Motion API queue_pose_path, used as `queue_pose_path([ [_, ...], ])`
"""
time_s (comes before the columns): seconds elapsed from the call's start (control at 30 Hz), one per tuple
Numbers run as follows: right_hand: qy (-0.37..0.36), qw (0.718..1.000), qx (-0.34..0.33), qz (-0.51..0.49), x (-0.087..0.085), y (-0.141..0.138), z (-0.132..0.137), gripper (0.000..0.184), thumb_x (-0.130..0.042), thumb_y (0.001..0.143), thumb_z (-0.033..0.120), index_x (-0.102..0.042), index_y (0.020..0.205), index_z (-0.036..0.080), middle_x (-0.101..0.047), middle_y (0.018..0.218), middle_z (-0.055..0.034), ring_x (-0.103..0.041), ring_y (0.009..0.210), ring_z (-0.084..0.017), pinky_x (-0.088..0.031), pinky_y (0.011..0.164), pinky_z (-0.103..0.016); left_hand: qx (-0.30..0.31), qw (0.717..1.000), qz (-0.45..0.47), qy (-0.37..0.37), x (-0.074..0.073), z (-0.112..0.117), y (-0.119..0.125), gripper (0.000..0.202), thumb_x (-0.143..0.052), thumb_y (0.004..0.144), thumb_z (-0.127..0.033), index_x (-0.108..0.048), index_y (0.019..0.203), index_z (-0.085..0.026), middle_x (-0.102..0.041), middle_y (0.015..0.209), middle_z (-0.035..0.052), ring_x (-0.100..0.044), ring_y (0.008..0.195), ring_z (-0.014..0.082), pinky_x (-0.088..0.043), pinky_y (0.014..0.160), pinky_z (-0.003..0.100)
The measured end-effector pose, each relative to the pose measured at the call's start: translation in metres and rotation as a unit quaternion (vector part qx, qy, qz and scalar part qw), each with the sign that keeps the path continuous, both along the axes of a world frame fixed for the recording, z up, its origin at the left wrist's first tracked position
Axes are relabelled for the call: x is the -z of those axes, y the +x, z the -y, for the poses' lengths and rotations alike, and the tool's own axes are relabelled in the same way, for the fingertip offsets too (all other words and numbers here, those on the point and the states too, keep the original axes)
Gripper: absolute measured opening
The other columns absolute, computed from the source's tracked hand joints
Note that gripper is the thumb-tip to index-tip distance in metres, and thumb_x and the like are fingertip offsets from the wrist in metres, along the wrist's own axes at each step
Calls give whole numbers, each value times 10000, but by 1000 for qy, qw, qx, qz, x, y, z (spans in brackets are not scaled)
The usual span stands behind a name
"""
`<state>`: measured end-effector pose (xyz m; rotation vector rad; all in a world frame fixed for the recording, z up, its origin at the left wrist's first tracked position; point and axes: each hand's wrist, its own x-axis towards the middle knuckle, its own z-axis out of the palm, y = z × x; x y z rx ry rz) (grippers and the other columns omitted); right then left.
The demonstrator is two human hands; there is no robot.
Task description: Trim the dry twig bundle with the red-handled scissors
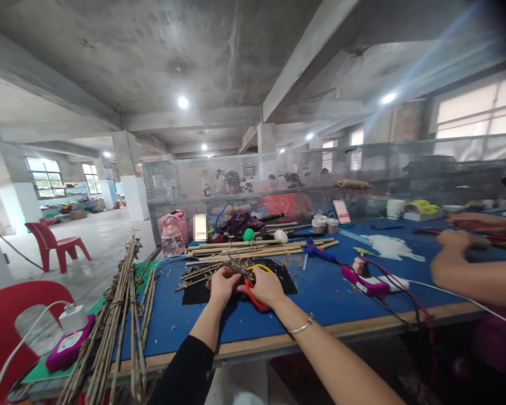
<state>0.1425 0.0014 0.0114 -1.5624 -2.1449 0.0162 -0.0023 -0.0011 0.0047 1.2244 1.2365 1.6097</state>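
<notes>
My right hand (263,287) is wrapped round hand shears with a red looped handle (253,297) and a yellow one (261,268). Close beside it, my left hand (223,286) is closed in a pinch; what sits between the fingertips is too small to make out, though brown twig bits show around them. Both hands are over a black mat (284,275) strewn with cut twigs (194,275) and shavings. Behind the mat, longer pale sticks (253,247) lie across the blue table (320,306).
A bundle of long twigs (118,304) leans over the table's left end, near a purple power strip (71,342). To the right are a blue glue gun (319,252), another purple power strip (366,281) and cables. A co-worker's arms (468,259) reach in. Perforated metal screen (185,185) stands behind.
</notes>
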Motion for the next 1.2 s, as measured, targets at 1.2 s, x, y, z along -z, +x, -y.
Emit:
queue_pose_path([
  [1.2, 47, 999, -19, 17, 3, 1, -3, 605, -550, 607, 666, -527, 925, 152, -576, 954, -113, -537, 931, -242, -377, 790, -325, -15, 1000, -23, -7, 12, -5, -5, 209, -713, 525, -269, -584, 617, -134, -568, 520, -6, -473, 442, 81, -368, 435, 192],
])
